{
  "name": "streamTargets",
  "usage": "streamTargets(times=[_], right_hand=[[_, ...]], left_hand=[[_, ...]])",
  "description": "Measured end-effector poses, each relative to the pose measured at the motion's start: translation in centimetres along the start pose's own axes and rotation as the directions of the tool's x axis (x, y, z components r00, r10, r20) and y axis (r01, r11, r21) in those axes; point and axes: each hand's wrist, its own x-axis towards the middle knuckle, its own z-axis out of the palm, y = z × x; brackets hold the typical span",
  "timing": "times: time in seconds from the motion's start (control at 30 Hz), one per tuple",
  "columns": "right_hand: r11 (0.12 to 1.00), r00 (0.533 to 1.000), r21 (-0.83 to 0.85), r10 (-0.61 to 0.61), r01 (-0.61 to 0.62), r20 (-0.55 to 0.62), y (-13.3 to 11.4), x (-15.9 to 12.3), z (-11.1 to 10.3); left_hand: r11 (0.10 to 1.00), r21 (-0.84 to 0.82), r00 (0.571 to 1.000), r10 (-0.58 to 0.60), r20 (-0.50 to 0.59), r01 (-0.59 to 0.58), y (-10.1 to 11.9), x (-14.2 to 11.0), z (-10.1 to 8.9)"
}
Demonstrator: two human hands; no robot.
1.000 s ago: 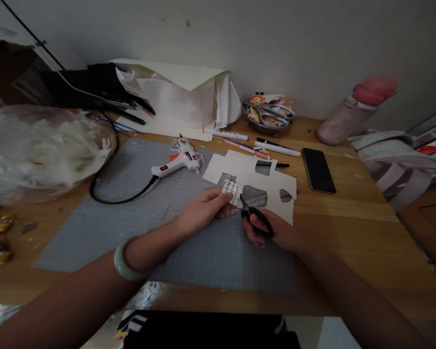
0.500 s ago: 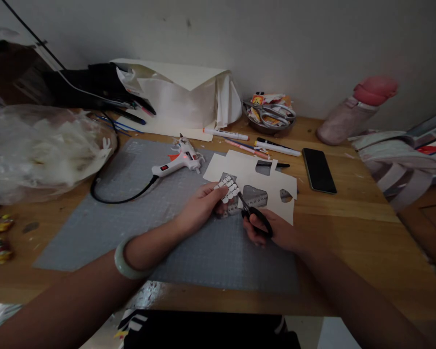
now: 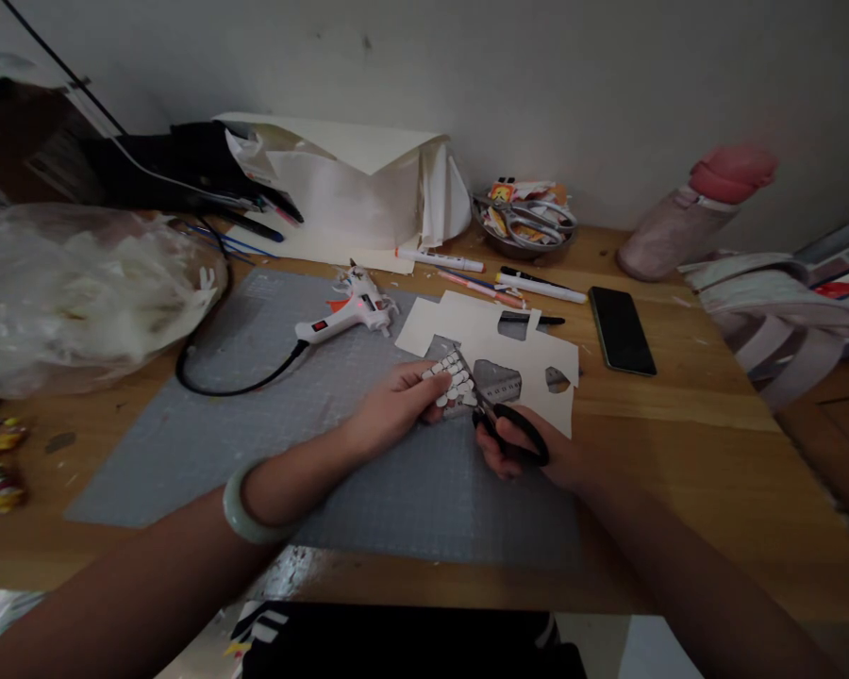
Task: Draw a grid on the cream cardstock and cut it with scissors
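Observation:
Between thumb and fingers, my left hand point(image 3: 407, 396) pinches a small white paper cutout point(image 3: 455, 377) with a black-outlined, scale-like pattern. My right hand point(image 3: 516, 443) is closed round the black handles of a pair of scissors point(image 3: 515, 436). The scissor blades point up and left, against the right edge of the cutout; whether they are biting into it I cannot tell. Behind both hands lies a white sheet point(image 3: 459, 316) with several holes cut out of it. A ruler point(image 3: 502, 389) shows through one hole.
A white glue gun point(image 3: 340, 321) with a lit red light rests on the grey cutting mat point(image 3: 255, 453). Markers point(image 3: 442, 260), a bowl of scissors and packets point(image 3: 524, 247), a phone point(image 3: 621, 330) and a pink-capped bottle point(image 3: 686, 222) stand beyond. A plastic bag point(image 3: 77, 297) is at left.
The cutout has turned a little and shifted slightly right in my left hand. My right hand and the scissors have moved slightly right, with the handles spread wider.

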Motion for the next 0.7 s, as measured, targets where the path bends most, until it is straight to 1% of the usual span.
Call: streamTargets(times=[0.13, 0.27, 0.43, 0.7], right_hand=[[1.0, 1.0, -0.002, 0.002, -0.002, 0.001, 0.0, -0.01, 0.0], [1.0, 1.0, -0.007, 0.007, -0.007, 0.018, 0.12, 0.01, -0.09], [0.999, 1.0, -0.026, 0.021, -0.021, 0.0, -0.02, 0.0, -0.07], [0.996, 0.998, -0.062, 0.066, -0.067, -0.021, -0.07, 0.17, -0.04]], left_hand=[[0.999, 0.039, 1.0, -0.007, 0.004, 0.007, 0.09, -0.04, 0.05], [1.0, 0.023, 1.0, -0.006, 0.018, 0.005, 0.16, -0.07, 0.11], [0.999, 0.041, 1.0, -0.01, 0.018, 0.01, 0.26, -0.12, 0.11], [1.0, -0.012, 1.0, 0.002, 0.019, -0.002, -0.23, 0.01, -0.05]])
